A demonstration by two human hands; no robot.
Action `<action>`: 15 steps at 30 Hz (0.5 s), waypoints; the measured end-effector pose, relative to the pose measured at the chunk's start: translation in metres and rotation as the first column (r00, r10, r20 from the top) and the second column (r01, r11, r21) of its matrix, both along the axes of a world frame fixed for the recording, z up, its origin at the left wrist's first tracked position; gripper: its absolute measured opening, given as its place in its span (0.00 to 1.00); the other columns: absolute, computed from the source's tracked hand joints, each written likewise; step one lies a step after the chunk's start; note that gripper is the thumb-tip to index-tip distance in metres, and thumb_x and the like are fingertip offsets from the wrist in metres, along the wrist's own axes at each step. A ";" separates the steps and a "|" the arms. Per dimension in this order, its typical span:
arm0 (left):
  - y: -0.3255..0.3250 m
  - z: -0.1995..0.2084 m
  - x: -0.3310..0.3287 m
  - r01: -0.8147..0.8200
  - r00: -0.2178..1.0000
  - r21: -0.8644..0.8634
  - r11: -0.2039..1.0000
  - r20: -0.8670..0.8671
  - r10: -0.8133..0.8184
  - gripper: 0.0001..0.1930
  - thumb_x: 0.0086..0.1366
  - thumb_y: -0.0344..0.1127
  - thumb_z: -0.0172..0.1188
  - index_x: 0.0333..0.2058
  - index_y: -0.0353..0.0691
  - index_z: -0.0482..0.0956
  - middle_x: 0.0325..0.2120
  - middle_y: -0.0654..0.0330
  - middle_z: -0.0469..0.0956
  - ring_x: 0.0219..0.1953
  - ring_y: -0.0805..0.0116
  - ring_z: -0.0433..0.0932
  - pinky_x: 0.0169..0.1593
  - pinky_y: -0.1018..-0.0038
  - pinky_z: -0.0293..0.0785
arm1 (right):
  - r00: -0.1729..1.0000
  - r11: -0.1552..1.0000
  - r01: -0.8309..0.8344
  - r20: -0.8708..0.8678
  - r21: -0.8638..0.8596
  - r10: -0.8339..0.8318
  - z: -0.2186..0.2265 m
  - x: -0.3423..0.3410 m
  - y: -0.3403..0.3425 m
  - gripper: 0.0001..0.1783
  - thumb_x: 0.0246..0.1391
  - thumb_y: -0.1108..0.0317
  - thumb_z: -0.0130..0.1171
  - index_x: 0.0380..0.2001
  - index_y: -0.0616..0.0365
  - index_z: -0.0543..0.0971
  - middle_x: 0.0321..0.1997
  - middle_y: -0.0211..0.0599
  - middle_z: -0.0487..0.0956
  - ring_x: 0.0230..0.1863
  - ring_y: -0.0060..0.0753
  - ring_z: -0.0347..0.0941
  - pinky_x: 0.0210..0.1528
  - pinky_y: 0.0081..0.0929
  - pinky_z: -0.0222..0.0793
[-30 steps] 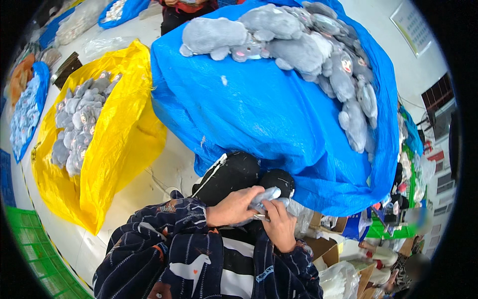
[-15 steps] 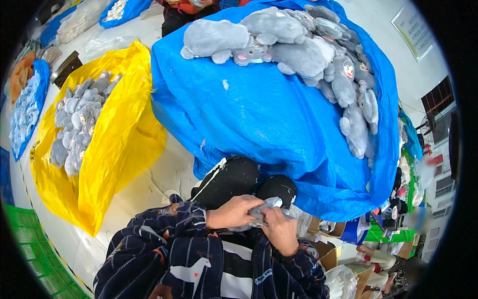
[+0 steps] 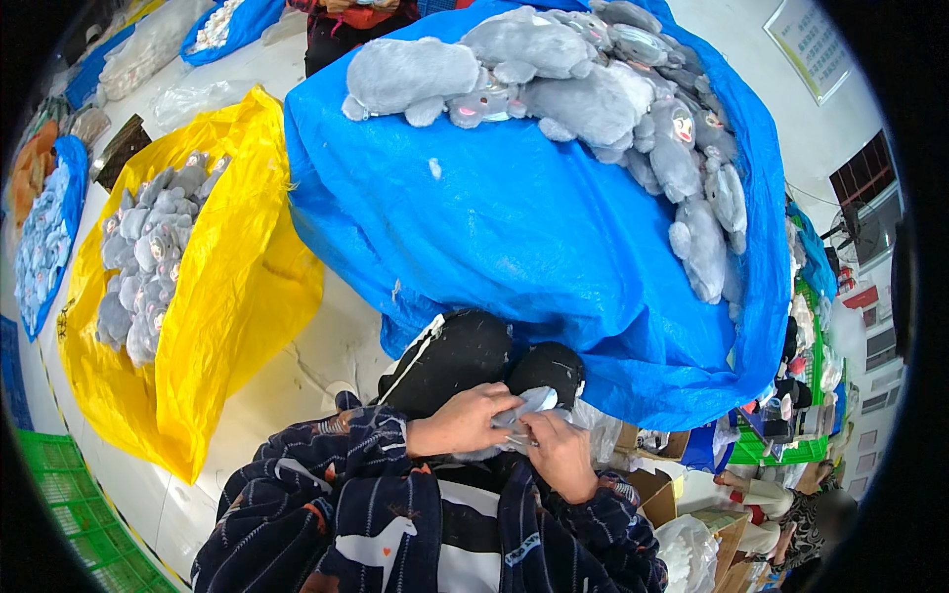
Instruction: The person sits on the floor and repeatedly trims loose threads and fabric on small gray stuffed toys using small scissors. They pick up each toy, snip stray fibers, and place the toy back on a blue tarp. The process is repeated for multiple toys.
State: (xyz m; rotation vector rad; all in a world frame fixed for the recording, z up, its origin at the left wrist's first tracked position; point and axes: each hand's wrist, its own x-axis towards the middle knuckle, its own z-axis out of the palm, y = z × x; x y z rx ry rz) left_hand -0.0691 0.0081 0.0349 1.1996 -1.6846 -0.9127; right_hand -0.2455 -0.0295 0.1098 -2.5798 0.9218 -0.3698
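Observation:
Over my lap, both hands pinch a small grey plush piece (image 3: 535, 401) with a pale, bluish-white part on top. My left hand (image 3: 463, 423) grips it from the left, with thumb and forefinger closed together. From the right, my right hand (image 3: 561, 457) holds its edge between closed fingers. The hands and sleeves cover most of the piece, so its full shape is hidden. Ahead of my knees lies a large blue sheet-like sack (image 3: 474, 227), with a heap of grey plush animals (image 3: 583, 104) along its far and right sides.
To the left stands an open yellow sack (image 3: 247, 257) full of smaller grey plush pieces (image 3: 148, 237). Green crates (image 3: 84, 494) sit at the lower left. Cardboard boxes (image 3: 652, 494) and a clear plastic bag (image 3: 687, 553) are at my right. Another person (image 3: 361, 30) is beyond the blue sack.
The view has shifted slightly, so the sacks appear a little farther left. Both hands stay at the plush piece with only small finger movements.

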 end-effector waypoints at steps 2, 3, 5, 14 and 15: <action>-0.001 0.006 0.002 -0.041 0.993 -0.024 0.999 0.110 0.044 0.20 0.48 0.37 0.64 0.41 0.37 0.76 0.35 0.53 0.73 0.39 0.52 0.74 0.40 0.64 0.73 | 0.993 0.993 0.110 0.058 -0.044 -0.108 -0.007 -0.001 0.006 0.17 0.38 0.77 0.61 0.37 0.55 0.76 0.32 0.38 0.77 0.29 0.43 0.76 0.29 0.35 0.71; -0.002 0.009 0.000 -0.033 0.987 -0.025 0.999 0.154 0.036 0.20 0.49 0.39 0.64 0.41 0.37 0.76 0.35 0.53 0.73 0.39 0.52 0.74 0.40 0.64 0.72 | 0.982 0.979 0.190 0.038 -0.079 -0.187 -0.010 -0.002 0.011 0.16 0.40 0.76 0.61 0.37 0.54 0.76 0.32 0.38 0.77 0.29 0.42 0.76 0.29 0.33 0.72; -0.004 0.021 -0.001 -0.050 0.957 -0.091 0.995 0.282 0.074 0.18 0.48 0.40 0.64 0.36 0.38 0.77 0.34 0.56 0.72 0.38 0.55 0.73 0.38 0.64 0.72 | 0.955 0.961 0.274 0.135 -0.042 -0.266 -0.015 -0.001 0.017 0.19 0.36 0.80 0.57 0.37 0.58 0.76 0.34 0.41 0.78 0.32 0.45 0.76 0.31 0.34 0.71; -0.003 0.021 -0.022 0.052 0.946 -0.252 0.966 0.323 0.034 0.13 0.48 0.33 0.63 0.33 0.35 0.75 0.34 0.55 0.73 0.37 0.56 0.74 0.36 0.67 0.75 | 0.911 0.921 0.387 0.137 0.037 -0.388 -0.005 -0.020 0.025 0.12 0.42 0.76 0.60 0.32 0.56 0.72 0.31 0.37 0.76 0.28 0.45 0.75 0.26 0.36 0.70; -0.003 0.021 -0.022 0.068 0.944 -0.260 0.963 0.330 0.022 0.13 0.48 0.33 0.63 0.33 0.35 0.75 0.34 0.55 0.73 0.37 0.57 0.74 0.36 0.67 0.75 | 0.908 0.919 0.390 0.144 0.049 -0.393 -0.006 -0.021 0.026 0.12 0.42 0.75 0.60 0.33 0.56 0.72 0.31 0.37 0.76 0.28 0.45 0.75 0.26 0.36 0.70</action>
